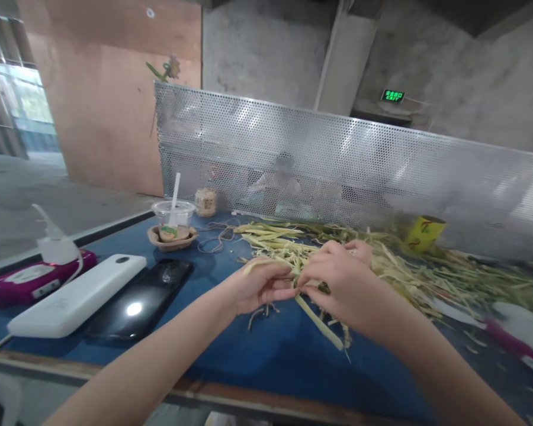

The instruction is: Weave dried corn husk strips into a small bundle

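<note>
My left hand point(266, 285) and my right hand point(340, 277) meet over the blue tabletop, their fingertips pinched close together. Between them is a pale green, flat plant strip point(320, 324), whose lower end slants down toward the table's near edge. A small bundle of similar fibres shows around the fingers, partly hidden by them. Just behind the hands spreads a loose pile of dry, yellow-green plant strips point(270, 234), running off to the right.
Left of my arms lie a black phone point(144, 299), a white power bank point(77, 296) and a purple device point(39, 278). A plastic cup point(173, 212) with a straw stands behind them, near a jar point(205, 202). A yellow can point(424, 234) and a perforated metal screen point(270, 136) are at the back.
</note>
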`<state>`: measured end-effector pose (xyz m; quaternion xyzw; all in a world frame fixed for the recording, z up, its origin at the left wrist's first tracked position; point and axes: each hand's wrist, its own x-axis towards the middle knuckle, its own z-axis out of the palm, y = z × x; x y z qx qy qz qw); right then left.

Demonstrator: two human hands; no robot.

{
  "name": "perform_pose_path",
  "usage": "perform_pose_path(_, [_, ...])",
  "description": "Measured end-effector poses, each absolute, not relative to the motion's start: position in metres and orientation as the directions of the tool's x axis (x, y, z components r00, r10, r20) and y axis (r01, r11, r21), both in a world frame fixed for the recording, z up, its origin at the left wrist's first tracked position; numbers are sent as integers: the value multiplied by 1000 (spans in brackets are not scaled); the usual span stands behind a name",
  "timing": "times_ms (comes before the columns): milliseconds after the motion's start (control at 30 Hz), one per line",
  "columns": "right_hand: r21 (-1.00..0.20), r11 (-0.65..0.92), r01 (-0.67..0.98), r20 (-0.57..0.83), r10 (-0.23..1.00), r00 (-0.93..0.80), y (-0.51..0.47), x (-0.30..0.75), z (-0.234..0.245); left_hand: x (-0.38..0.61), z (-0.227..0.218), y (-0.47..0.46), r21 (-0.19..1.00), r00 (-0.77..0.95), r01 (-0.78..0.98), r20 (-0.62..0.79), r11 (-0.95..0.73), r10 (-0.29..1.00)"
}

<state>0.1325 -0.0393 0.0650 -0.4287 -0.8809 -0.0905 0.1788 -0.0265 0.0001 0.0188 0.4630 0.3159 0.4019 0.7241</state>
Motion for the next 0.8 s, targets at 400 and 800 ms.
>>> perform_pose_path(400, [68,591,804,629,600,-494,-42,132,51,-24,18,-2,868,414,-452,2,203,910])
perform_pose_path(800, [236,498,834,660,548,-514,-41,129,37,-16,17,-9,905,263,-422,61,58,963])
